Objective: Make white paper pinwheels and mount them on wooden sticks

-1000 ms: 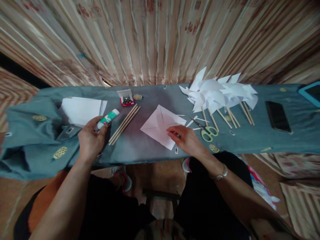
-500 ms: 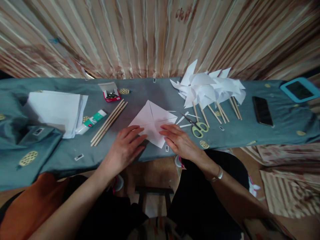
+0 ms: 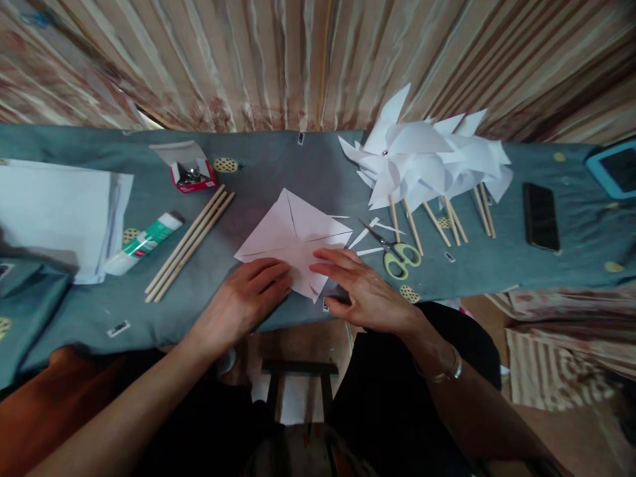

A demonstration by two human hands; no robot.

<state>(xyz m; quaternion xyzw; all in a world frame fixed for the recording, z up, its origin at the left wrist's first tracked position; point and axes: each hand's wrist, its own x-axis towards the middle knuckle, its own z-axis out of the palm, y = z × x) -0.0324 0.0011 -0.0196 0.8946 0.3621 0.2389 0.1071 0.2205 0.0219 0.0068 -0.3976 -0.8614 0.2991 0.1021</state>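
A square sheet of white paper [image 3: 283,228], with slits running in from its corners, lies turned like a diamond on the cloth. My left hand [image 3: 256,291] rests on its lower left edge, fingers stretched out and lying flat. On the right side, my right hand [image 3: 360,281] touches the sheet with its fingertips, thumb and fingers apart. The bottom corner between the hands is slightly bent. Just right of the paper lie green-handled scissors [image 3: 397,255] and thin paper strips [image 3: 368,232].
Several paper pinwheels [image 3: 417,149] on wooden sticks lie at the back right, beside a black phone [image 3: 540,215] and a blue-framed device [image 3: 616,169]. Leftward are loose sticks [image 3: 191,245], a glue stick [image 3: 146,242], a red box of pins [image 3: 193,173] and stacked paper [image 3: 54,212].
The camera view has shifted closer to the table. My right hand's fingers have spread, with the thumb now away from the paper; the left hand still rests on the sheet.
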